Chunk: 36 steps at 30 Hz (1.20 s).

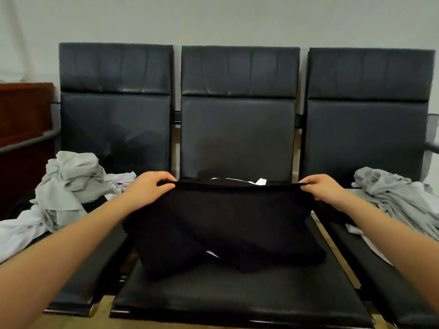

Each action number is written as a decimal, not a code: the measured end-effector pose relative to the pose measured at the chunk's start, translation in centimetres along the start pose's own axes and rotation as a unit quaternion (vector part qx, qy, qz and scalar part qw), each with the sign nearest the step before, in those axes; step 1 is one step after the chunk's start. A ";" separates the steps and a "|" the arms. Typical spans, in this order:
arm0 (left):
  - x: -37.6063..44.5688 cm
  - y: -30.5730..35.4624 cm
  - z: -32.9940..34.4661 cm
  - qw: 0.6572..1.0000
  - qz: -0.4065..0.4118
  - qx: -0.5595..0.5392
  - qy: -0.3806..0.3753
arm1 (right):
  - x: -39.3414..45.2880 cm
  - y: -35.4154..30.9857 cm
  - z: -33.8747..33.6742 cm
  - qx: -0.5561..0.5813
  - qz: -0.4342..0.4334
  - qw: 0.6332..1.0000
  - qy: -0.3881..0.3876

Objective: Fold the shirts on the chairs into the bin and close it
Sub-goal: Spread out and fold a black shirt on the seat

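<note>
A black shirt (pixel 228 224) lies over the seat of the middle chair (pixel 237 298). Its far edge is lifted and stretched between my two hands. My left hand (pixel 148 188) grips the left end of that edge, fingers curled over the fabric. My right hand (pixel 324 189) pinches the right end. A white label or print shows just behind the raised edge. No bin is in view.
Three black padded chairs stand in a row against a pale wall. A pile of grey and white shirts (pixel 69 186) covers the left chair's seat. A crumpled grey shirt (pixel 394 198) lies on the right chair. A brown wooden cabinet (pixel 23 119) stands at far left.
</note>
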<state>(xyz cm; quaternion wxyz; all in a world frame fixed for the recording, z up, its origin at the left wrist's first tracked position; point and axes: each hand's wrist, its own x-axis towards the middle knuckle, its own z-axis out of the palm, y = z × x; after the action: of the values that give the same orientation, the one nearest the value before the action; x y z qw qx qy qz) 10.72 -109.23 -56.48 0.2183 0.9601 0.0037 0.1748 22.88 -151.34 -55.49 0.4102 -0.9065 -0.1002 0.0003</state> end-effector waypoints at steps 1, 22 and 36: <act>1.1 -0.3 0.0 1.000 0.000 0.002 0.009 | 1.1 0.0 0.1 -0.003 0.012 1.000 -0.011; 8.5 -4.3 9.4 0.997 -0.069 0.031 0.020 | 9.8 9.0 7.3 -0.052 0.112 0.985 0.120; -7.9 -0.4 10.7 0.967 -0.229 0.110 -0.019 | -4.4 9.3 8.4 -0.198 0.032 0.976 0.080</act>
<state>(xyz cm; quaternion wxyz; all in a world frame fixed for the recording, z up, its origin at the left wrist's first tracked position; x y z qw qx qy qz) 6.98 -113.96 -68.34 0.1453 0.9550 0.2384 0.1003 19.60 -151.90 -68.31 0.2294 -0.9695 -0.0357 -0.0791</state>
